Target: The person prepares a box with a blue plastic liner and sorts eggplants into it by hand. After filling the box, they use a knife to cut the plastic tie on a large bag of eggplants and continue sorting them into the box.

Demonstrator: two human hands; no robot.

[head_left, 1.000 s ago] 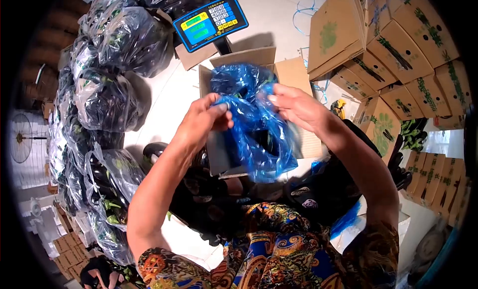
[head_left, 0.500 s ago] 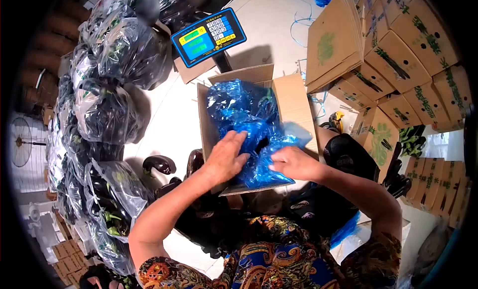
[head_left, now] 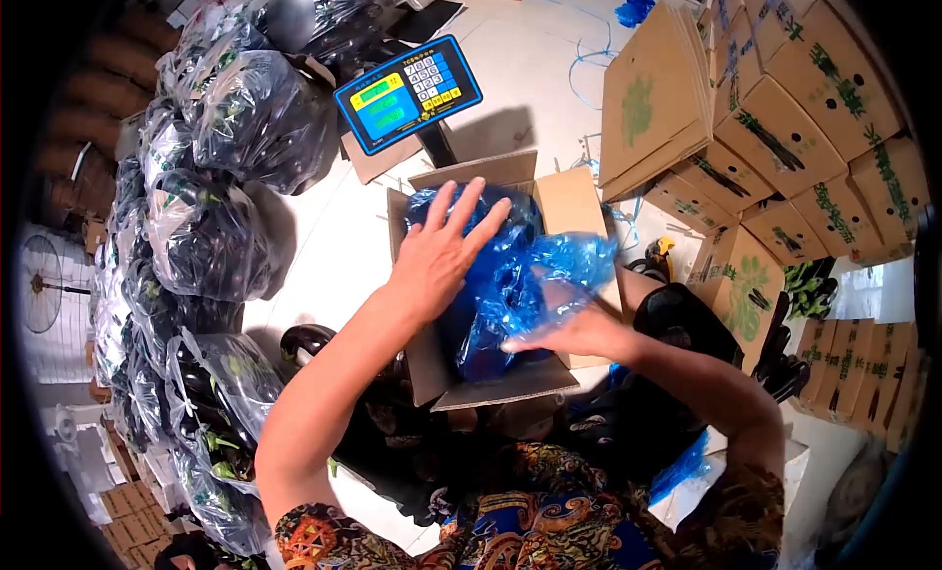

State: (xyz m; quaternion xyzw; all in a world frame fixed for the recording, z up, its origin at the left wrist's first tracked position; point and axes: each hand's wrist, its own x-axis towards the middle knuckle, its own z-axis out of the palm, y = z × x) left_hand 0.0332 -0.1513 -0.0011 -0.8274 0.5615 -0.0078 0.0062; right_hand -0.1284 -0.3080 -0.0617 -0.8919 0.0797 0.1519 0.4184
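In an opened cardboard box (head_left: 428,359) lies a crinkled blue plastic bag (head_left: 491,305) whose contents are hidden. My left hand (head_left: 446,246) is open, fingers spread, flat on the bag's far left part. My right hand (head_left: 574,320) is at the bag's near right side, with its thumb stretched out to the left and apart from its fingers. Thin blue film covers part of those fingers, blurring them. Just beyond the box stands a scale display (head_left: 409,94) with a keypad and lit green readouts.
Clear bags of eggplants (head_left: 211,236) are heaped along the left. Printed cardboard boxes (head_left: 785,129) are stacked at the right, beside flattened cartons (head_left: 653,104). A loose eggplant (head_left: 306,342) lies left of the box. A yellow-and-black tool (head_left: 660,251) sits right of it.
My left hand has moved away from me across the bag, its fingers spreading out. My right hand has opened and shifted slightly nearer me, with film now over its fingers.
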